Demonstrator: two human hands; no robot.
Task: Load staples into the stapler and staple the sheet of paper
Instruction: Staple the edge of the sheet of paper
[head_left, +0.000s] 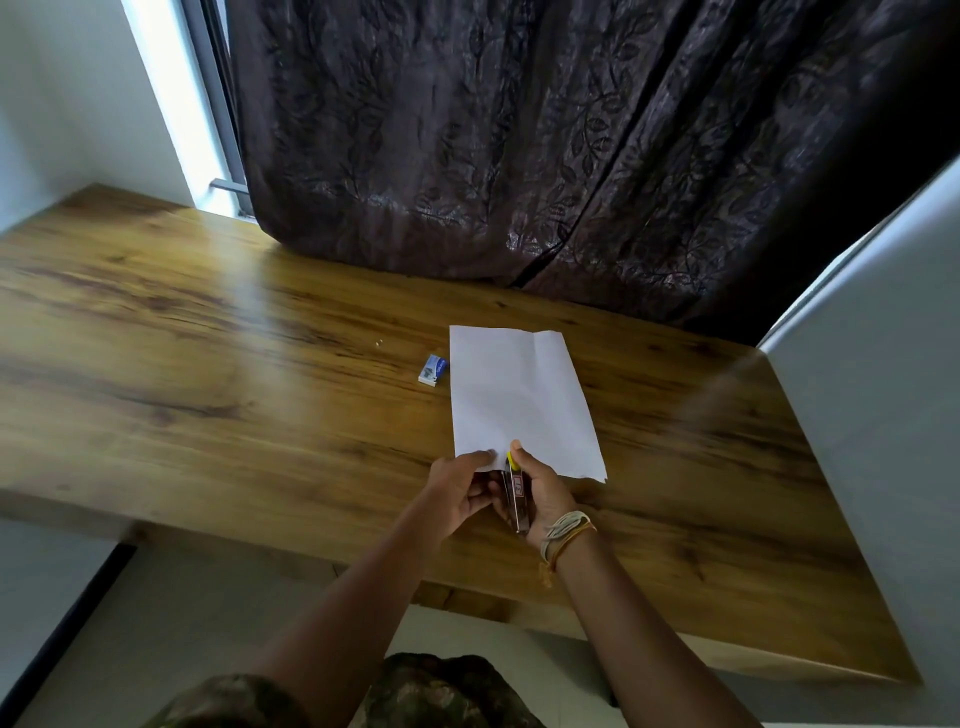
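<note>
A white sheet of paper (519, 400) lies on the wooden table (208, 338), creased down its length. Its near edge sits in the mouth of a dark stapler (516, 499) with a yellow tip. My right hand (543, 493) grips the stapler, thumb on the yellow tip. My left hand (460, 493) pinches the paper's near left corner, thumb on top. A small blue and white staple box (432, 369) lies just left of the sheet.
A dark leaf-patterned curtain (571, 156) hangs to the table's far edge. A white panel (872, 389) stands at the right. Two tiny white bits (378, 342) lie left of the staple box. The table's near edge runs just below my wrists.
</note>
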